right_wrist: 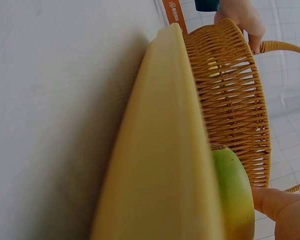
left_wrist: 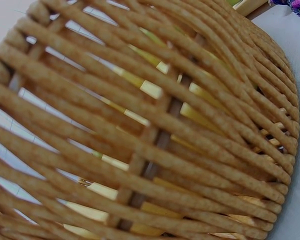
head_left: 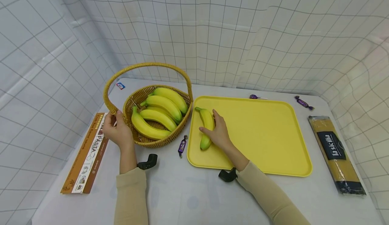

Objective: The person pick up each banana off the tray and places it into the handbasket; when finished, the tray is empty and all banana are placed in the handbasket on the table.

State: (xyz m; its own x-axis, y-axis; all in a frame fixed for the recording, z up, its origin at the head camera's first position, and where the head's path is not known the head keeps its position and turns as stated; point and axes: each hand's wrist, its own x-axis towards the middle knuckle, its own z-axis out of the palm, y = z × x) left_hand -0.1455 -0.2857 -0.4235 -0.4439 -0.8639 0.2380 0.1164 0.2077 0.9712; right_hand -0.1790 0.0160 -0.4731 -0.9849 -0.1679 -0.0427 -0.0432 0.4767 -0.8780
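My left hand (head_left: 119, 128) grips the lower left end of the arched handle (head_left: 146, 65) on a wicker basket (head_left: 152, 144). Several yellow bananas (head_left: 161, 104) lie in that basket. On the left part of a yellow tray (head_left: 252, 133) rests a single banana (head_left: 206, 143), its tip greenish. My right hand (head_left: 219, 133) has its thumb and fingers around this banana's middle. In the right wrist view the banana (right_wrist: 233, 195) shows just past the tray's edge, with the thumb against it. The left wrist view is filled by the basket's woven side (left_wrist: 155, 125), yellow showing through the gaps.
A pasta box (head_left: 88, 154) lies left of the basket. One purple-wrapped candy (head_left: 182, 146) sits between basket and tray, others (head_left: 304, 103) behind and beyond the tray. A spaghetti packet (head_left: 337, 154) lies at the right. A small blue-and-red wrapper (head_left: 120, 85) is behind the basket.
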